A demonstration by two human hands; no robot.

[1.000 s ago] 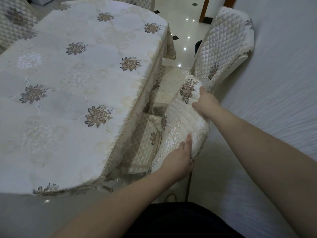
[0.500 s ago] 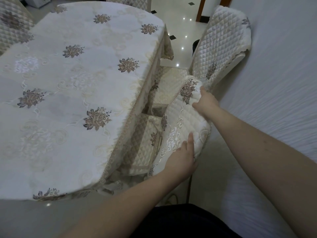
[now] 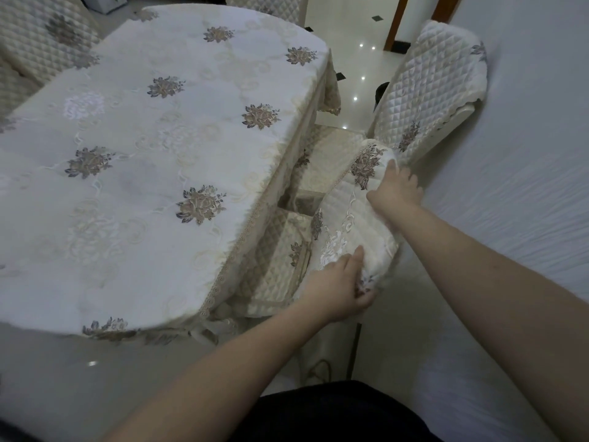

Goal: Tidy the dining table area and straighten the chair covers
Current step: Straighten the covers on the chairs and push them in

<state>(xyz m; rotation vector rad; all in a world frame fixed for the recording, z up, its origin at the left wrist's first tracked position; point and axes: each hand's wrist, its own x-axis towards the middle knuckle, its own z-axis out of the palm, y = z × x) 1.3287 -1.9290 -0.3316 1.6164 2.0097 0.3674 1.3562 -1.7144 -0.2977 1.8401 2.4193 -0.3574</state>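
Observation:
A cream quilted chair cover (image 3: 357, 218) with brown embroidered flowers wraps the backrest of the near chair, which is pushed in at the table's right side. My left hand (image 3: 338, 288) grips the cover's near corner, fingers curled around its edge. My right hand (image 3: 396, 191) clasps the cover's far top corner. The chair's quilted seat pad (image 3: 280, 266) shows below, partly under the tablecloth. The oval table carries a cream floral tablecloth (image 3: 153, 161).
A second chair with a white quilted cover (image 3: 430, 87) stands just beyond, against the pale wall (image 3: 526, 154) on the right. More covered chairs sit at the far left (image 3: 44, 36) and far end (image 3: 271, 1). Glossy tiled floor (image 3: 353, 65) lies beyond.
My left hand has shifted from lying flat on the cover to curling around its near corner. My right hand slid slightly over the far top corner. The camera moved a little.

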